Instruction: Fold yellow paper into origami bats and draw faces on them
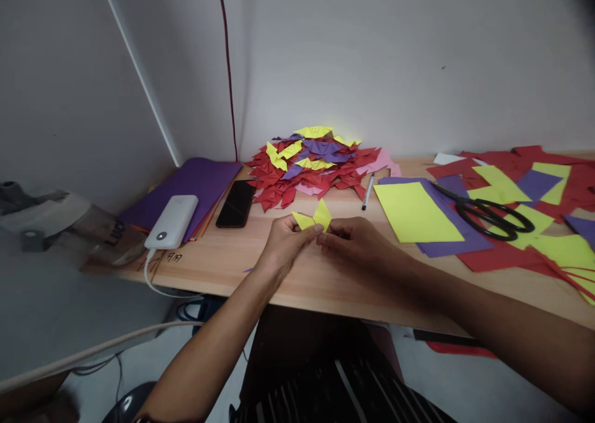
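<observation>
A small folded piece of yellow paper with two pointed flaps is held up over the table's front half. My left hand pinches it from the left, thumb across its lower middle. On the other side, the fingers of my right hand close on its right edge. Parts of the paper are covered by my fingers. Behind my hands lies a heap of folded paper figures in red, yellow, purple and pink, some of the yellow ones with small drawn marks.
Left on the wooden table are a black phone, a white power bank with its cable, and purple sheets. To the right lie a pen, yellow sheets, black-handled scissors and scattered paper scraps.
</observation>
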A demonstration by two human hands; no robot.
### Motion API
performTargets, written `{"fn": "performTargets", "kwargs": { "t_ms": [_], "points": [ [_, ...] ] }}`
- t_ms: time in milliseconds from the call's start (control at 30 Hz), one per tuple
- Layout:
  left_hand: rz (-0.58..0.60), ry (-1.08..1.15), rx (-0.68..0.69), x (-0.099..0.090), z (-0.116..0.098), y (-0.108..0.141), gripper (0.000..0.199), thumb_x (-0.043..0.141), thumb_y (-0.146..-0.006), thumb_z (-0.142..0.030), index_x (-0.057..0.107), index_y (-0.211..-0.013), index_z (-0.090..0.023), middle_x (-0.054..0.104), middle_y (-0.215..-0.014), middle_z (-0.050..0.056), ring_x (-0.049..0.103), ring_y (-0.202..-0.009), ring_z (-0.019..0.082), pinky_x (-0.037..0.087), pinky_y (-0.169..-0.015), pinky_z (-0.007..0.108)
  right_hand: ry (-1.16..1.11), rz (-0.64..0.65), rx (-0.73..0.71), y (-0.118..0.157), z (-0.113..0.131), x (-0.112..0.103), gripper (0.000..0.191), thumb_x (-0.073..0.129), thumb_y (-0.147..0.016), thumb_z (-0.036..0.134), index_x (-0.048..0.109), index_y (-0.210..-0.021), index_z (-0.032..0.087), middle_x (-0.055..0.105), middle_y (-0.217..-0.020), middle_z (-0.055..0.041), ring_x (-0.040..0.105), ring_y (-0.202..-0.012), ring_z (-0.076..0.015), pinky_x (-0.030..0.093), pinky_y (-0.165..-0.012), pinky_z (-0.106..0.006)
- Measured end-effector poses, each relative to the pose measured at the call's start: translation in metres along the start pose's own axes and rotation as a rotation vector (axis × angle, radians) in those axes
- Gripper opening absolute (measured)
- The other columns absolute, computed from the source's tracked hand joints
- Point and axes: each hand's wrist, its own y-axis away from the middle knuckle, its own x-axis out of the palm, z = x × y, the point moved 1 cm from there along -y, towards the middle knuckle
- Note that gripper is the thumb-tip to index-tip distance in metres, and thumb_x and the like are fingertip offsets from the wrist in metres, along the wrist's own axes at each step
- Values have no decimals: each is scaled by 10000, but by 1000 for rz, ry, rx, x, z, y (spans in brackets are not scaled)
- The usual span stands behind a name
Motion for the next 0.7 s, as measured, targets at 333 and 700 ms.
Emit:
{"fn": "performTargets", "kwargs": {
  "t_ms": [333, 700],
  "points": [
    [-46, -97, 83, -1, -2, 2, 259, 811, -593, -263, 668, -757, -124, 669, -732, 25, 587, -646, 114, 437, -626, 228, 210, -105, -72, 2, -3, -1, 281, 561, -862, 366, 672, -698, 167, 602, -605, 2, 491, -565, -116, 325, -549, -245],
    [-16, -203, 211, -3, -5, 2, 177, 772, -669, -254, 678, -771, -143, 666, -731, 13, 588, -655, 112, 440, -636, 226, 255, -164, -133, 2, -1, -3, 360, 556, -869, 487, 697, -725, 189, 629, -637, -8, 507, -564, -115, 338, -558, -247]
  ]
}}
